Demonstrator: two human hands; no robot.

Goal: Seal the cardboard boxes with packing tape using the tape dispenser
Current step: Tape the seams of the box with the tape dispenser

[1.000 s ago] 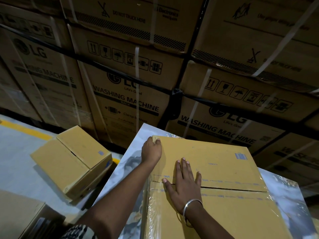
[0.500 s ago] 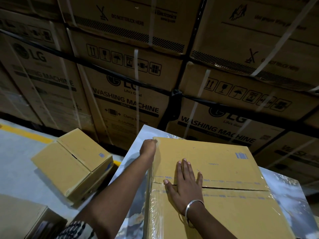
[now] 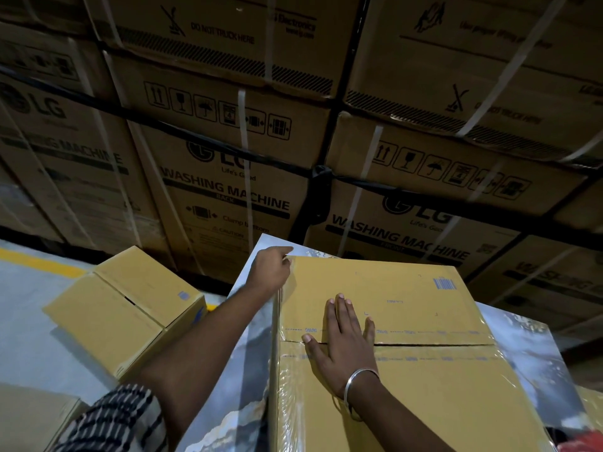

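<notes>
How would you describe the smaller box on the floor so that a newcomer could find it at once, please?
Start at the wall of stacked washing machine cartons. On the grey floor before them, beside the yellow line, lies a small plain box. Unlike the box under the hands, its centre seam gapes untaped.

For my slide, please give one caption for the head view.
Right hand flat on box seam, left hand at its far-left corner.

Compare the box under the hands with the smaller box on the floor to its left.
The box under the hands has shiny clear tape over its near flap; the floor box shows none. The right hand presses flat on its seam and the left hand touches its far corner; the floor box lies untouched, seam gaping. Both are plain tan cardboard.
</notes>
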